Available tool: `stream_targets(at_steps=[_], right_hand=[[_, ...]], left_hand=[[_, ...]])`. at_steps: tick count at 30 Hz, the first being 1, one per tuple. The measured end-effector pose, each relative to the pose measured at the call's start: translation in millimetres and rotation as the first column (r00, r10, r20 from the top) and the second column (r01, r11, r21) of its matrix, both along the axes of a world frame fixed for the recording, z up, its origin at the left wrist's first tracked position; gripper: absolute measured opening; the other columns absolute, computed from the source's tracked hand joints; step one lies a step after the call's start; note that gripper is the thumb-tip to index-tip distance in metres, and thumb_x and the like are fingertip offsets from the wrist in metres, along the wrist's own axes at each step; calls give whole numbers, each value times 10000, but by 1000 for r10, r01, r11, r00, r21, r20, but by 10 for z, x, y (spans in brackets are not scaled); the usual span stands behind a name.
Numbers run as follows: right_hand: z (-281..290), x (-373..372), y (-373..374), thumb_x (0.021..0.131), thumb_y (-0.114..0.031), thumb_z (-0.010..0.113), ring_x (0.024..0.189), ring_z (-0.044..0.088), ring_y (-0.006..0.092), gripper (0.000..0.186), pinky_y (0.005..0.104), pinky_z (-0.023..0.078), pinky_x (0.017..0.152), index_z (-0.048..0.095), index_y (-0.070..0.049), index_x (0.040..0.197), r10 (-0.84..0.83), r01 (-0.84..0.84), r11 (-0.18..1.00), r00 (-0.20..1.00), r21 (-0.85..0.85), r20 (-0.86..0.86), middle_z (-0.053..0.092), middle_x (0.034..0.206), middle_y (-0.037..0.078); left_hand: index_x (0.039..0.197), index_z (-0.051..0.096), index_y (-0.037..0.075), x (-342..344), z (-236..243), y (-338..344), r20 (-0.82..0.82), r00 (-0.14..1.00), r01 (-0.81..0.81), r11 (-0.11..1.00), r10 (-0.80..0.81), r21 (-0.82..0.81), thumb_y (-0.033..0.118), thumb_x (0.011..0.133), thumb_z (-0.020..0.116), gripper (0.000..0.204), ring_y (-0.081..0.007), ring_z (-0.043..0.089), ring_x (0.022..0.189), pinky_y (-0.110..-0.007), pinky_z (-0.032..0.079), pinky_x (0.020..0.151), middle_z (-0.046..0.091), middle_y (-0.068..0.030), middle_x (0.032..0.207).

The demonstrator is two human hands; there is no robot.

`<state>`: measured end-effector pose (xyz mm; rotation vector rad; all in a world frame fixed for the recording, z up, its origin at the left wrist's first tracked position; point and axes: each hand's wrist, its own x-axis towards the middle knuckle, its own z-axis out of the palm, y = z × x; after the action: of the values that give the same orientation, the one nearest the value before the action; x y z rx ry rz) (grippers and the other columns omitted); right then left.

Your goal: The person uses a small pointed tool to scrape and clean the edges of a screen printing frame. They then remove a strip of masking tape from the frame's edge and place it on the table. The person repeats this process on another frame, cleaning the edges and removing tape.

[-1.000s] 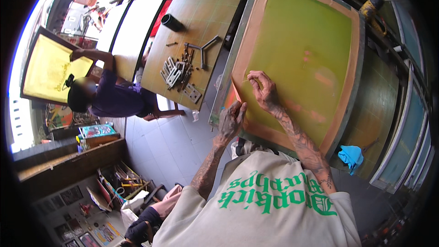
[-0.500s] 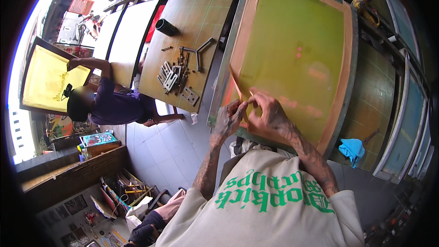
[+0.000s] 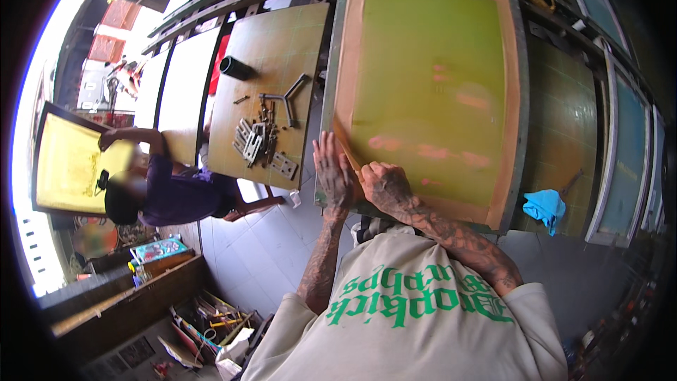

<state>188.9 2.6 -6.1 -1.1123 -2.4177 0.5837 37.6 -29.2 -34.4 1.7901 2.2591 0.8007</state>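
A green-yellow printing screen (image 3: 430, 42) in a dark frame lies before me, its mesh bordered with brown tape (image 3: 352, 28) and marked by several pink smudges. At the near left corner a length of that tape (image 3: 344, 142) stands lifted from the border. My left hand (image 3: 333, 175) rests flat on the frame's left edge, fingers stretched out and holding nothing. Just right of it, my right hand (image 3: 384, 187) is closed round the lower end of the lifted tape; its curled fingers hide the gripped part.
Left of the screen, a board (image 3: 282, 35) carries metal hinge clamps (image 3: 250, 142), bolts, a three-armed wrench (image 3: 288, 102) and a dark cup (image 3: 236, 68). A blue cloth (image 3: 544, 209) lies to the right. Another person (image 3: 176, 187) works at a yellow screen (image 3: 67, 159), far left.
My left hand has left the tape and moved to lie flat on the frame's left edge. My right hand has shifted left and closed into a fist on the tape. The view has turned slightly.
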Motion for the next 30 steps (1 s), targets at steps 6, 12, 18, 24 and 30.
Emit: stream_targets(at_steps=[6, 12, 18, 24, 30], right_hand=[[241, 495, 39, 923, -192, 648, 632, 635, 297, 227, 423, 511, 578, 598, -74, 736, -193, 188, 979, 979, -81, -60, 588, 676, 97], [760, 1007, 155, 931, -222, 664, 597, 603, 356, 284, 449, 470, 532, 557, -57, 727, -417, 396, 895, 907, -206, -69, 571, 683, 138], [1429, 2064, 660, 1013, -336, 588, 523, 413, 193, 474, 395, 360, 514, 530, 2, 686, -527, 496, 833, 846, -243, -79, 444, 570, 132], [2068, 3931, 876, 1004, -296, 614, 788, 553, 86, 333, 266, 464, 712, 725, 1, 1103, -706, 708, 680, 702, -192, 91, 649, 818, 7], [2582, 7106, -530, 1037, -282, 553, 1021, 644, 150, 375, 296, 493, 921, 668, 1, 1256, -894, 941, 296, 334, 166, -299, 713, 1124, 72]], left_hand=[[1585, 221, 75, 109, -118, 24, -236, 970, 11, 983, -54, -181, 345, 1048, 361, 616, -376, 61, 1537, -526, 44, 1231, 161, -128, 1662], [1580, 239, 74, 129, -59, 26, -263, 963, 10, 981, -62, -193, 359, 1051, 370, 616, -378, 86, 1534, -526, 67, 1228, 175, -130, 1659], [1583, 233, 76, 146, -16, 8, -236, 970, 7, 979, -56, -205, 361, 1050, 374, 621, -371, 81, 1536, -516, 56, 1230, 169, -119, 1663], [1584, 234, 79, 138, 26, 25, -247, 968, 4, 982, -51, -188, 375, 1053, 355, 620, -364, 82, 1538, -506, 52, 1233, 179, -119, 1662], [1590, 204, 76, 161, 10, 30, -213, 975, 30, 982, -70, -186, 339, 1052, 367, 620, -371, 74, 1538, -515, 54, 1232, 161, -126, 1665]])
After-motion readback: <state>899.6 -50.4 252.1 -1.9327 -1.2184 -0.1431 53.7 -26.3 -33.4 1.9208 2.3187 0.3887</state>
